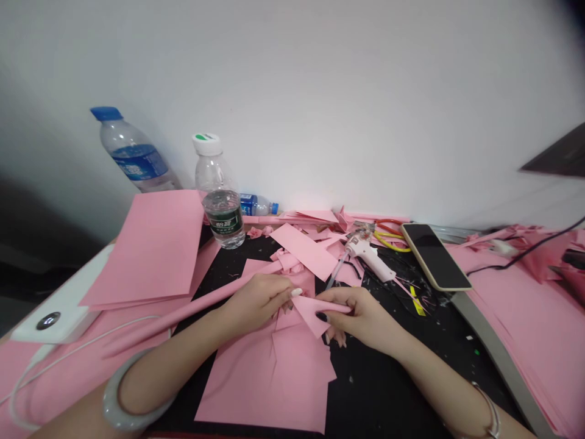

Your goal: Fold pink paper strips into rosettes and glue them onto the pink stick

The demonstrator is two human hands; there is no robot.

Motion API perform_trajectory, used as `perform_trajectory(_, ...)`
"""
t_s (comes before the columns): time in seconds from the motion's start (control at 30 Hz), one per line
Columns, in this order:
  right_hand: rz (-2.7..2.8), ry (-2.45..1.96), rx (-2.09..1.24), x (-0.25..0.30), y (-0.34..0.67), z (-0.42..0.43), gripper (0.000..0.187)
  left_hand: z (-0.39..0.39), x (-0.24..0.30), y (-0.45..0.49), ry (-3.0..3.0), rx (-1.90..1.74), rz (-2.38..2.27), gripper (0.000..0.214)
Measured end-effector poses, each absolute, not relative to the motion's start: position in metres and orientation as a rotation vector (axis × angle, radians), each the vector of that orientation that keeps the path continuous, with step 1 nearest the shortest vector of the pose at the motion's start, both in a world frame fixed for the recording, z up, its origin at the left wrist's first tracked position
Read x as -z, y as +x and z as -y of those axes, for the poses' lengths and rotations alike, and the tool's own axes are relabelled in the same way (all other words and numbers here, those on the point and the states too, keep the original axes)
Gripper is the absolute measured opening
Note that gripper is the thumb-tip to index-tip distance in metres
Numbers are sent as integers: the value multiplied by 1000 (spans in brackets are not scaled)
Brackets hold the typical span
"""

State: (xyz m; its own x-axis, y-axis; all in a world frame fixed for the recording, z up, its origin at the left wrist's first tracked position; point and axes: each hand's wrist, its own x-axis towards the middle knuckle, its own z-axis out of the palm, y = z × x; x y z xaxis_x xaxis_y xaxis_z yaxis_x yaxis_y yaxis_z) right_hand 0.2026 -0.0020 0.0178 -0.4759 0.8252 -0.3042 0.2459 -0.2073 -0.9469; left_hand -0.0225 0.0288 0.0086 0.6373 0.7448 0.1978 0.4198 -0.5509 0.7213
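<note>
Between my two hands is a small piece of pink paper (311, 312), partly rolled into a cone-like shape. My left hand (262, 300) pinches its left corner with thumb and fingers. My right hand (361, 314) is closed on its right end, the thumb pressing the rolled edge. Beneath them lie flat pink sheets (256, 390) on the black table mat (379, 396). A long rolled pink paper tube (183, 314) slants behind my left forearm, its upper end near crumpled pink paper. Some fingers of both hands are hidden under the paper.
A white hot glue gun (372, 256) lies behind my right hand, beside a phone (436, 256) and yellow-handled pliers (393, 244). Water bottles (222, 207) stand at the back left. A white power bank (64, 320) and pink sheet stacks (150, 244) flank the left side.
</note>
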Motion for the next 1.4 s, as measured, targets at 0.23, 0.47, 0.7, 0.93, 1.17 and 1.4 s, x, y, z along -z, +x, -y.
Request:
perform_trajectory(0.23, 1701, -1263, -1657, -20, 200, 3, 21, -26, -13, -19, 2156, -547, -839, 23)
perform_trajectory(0.47, 1753, -1266, -1660, -20, 200, 4, 26, -24, -11, -18, 1947, -446, -865, 36)
perform_trajectory(0.7, 1754, -1264, -1667, -20, 202, 2, 22, -25, -6, -19, 1650, -496, -850, 50)
perform_trajectory(0.93, 1665, -1267, -1710, -22, 203, 1, 21, -27, -8, -20, 1673, -585, -902, 12)
perform_trajectory(1.17, 1669, -1278, -1695, -21, 203, 0, 20, -29, -11, -20, 1626, -581, -908, 22)
perform_trajectory(1.4, 1697, -1274, -1679, -22, 205, -1, 18, -31, -7, -21, 1522, -523, -837, 21)
